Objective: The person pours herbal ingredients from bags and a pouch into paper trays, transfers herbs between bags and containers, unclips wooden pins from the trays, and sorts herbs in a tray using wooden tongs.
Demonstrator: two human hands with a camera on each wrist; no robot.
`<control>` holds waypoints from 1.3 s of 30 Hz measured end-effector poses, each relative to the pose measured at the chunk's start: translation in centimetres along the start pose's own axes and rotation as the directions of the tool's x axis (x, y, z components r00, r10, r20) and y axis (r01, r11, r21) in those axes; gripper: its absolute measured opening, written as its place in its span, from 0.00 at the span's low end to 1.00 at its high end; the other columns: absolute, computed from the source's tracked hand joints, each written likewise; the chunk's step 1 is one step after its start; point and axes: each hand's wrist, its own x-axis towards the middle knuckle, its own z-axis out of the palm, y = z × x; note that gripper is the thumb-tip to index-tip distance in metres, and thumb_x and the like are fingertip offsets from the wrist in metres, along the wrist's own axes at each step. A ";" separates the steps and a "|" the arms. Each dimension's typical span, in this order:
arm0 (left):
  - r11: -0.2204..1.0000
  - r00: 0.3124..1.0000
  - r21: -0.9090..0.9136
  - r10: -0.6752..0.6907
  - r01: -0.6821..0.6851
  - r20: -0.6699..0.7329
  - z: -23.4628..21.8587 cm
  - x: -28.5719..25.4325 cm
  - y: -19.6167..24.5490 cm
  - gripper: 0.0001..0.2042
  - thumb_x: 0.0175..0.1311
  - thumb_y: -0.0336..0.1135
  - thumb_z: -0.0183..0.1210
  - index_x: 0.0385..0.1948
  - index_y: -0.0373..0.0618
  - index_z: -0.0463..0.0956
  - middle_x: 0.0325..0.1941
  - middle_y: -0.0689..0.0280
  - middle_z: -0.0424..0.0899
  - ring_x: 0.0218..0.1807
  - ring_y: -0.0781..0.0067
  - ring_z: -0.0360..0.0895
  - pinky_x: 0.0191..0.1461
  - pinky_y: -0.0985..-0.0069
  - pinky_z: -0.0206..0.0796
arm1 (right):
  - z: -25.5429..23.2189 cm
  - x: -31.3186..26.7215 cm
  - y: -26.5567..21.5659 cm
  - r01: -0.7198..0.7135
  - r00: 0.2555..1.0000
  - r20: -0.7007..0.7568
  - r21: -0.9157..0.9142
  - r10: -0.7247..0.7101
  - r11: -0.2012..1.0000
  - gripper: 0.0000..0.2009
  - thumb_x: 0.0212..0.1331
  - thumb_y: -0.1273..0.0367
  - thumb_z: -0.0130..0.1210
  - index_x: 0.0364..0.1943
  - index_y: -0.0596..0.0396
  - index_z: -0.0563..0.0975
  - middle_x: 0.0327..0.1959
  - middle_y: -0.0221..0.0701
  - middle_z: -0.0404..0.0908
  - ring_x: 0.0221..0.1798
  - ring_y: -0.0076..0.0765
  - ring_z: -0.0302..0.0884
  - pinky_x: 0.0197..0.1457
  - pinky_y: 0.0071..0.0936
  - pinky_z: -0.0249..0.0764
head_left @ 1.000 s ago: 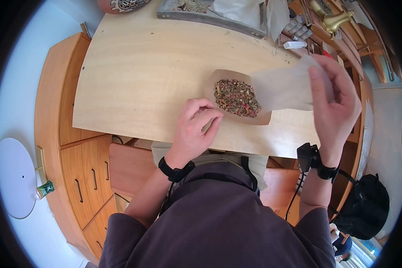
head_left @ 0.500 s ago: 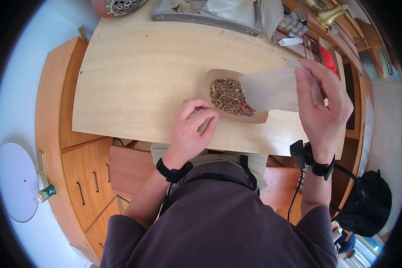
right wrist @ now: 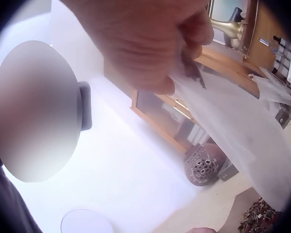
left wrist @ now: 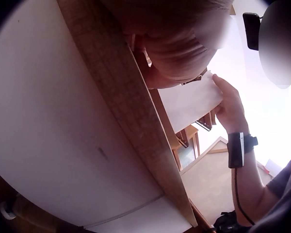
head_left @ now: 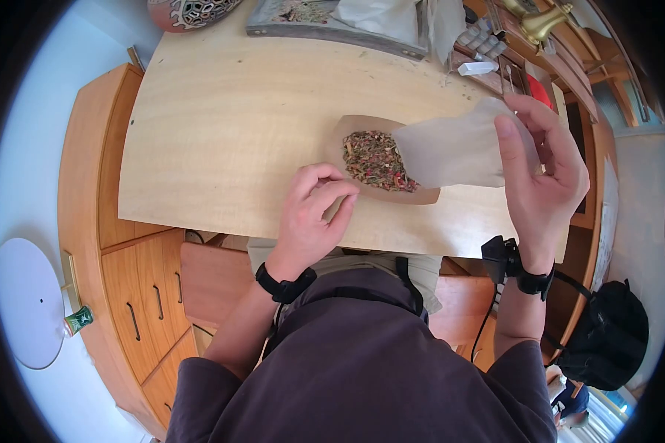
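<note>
In the head view a mix of dried herbs and petals [head_left: 375, 159] lies on a curved brown paper tray [head_left: 423, 196] on the table. My left hand [head_left: 312, 215] is at its near left edge, thumb and fingers curled together and pinching the paper edge. My right hand [head_left: 543, 159] grips the far right end of a translucent white bag [head_left: 451, 148]. The bag's left edge overlaps the right part of the mix. In the right wrist view the bag [right wrist: 242, 126] slants down from the right hand [right wrist: 136, 43] toward the herbs [right wrist: 258, 216].
A grey tray [head_left: 332, 37] with scraps and white plastic stands at the back. Left of it sits a patterned round pot [head_left: 196, 11]. A small white block [head_left: 478, 68] and a brass vessel [head_left: 547, 22] are at the back right. The table's near edge [head_left: 391, 251] runs before the body.
Within the last second the white bag has moved left over the tray, and its edge covers more of the herb mix. My left hand keeps its place at the tray's edge.
</note>
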 end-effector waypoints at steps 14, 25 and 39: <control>0.999 1.000 -0.037 -0.010 0.009 -0.027 0.3 0.0 0.1 0.07 0.55 0.22 0.67 0.34 0.45 0.83 0.42 0.64 0.79 0.44 0.63 0.76 0.46 0.69 0.71 | 0.0 -1.1 1.3 -0.214 0.974 0.171 0.472 0.150 0.855 0.14 0.66 0.71 0.64 0.53 0.60 0.80 0.39 0.26 0.83 0.42 0.18 0.78 0.41 0.17 0.74; 0.990 0.992 0.075 0.121 -0.117 -0.046 -1.5 2.0 2.4 0.13 0.54 0.26 0.68 0.43 0.46 0.84 0.47 0.61 0.78 0.49 0.61 0.74 0.50 0.68 0.68 | -0.8 -2.3 1.6 -0.331 0.943 0.222 0.567 0.246 0.755 0.12 0.69 0.71 0.61 0.52 0.61 0.80 0.42 0.28 0.85 0.45 0.20 0.80 0.46 0.21 0.77; 0.986 0.905 -0.127 0.150 -0.108 0.397 2.1 10.4 5.0 0.26 0.57 0.24 0.63 0.61 0.40 0.71 0.55 0.56 0.81 0.59 0.53 0.78 0.66 0.63 0.68 | -2.7 -3.9 2.3 -0.389 0.920 0.302 0.633 0.249 0.669 0.11 0.68 0.71 0.62 0.48 0.65 0.81 0.44 0.30 0.84 0.48 0.23 0.82 0.45 0.23 0.82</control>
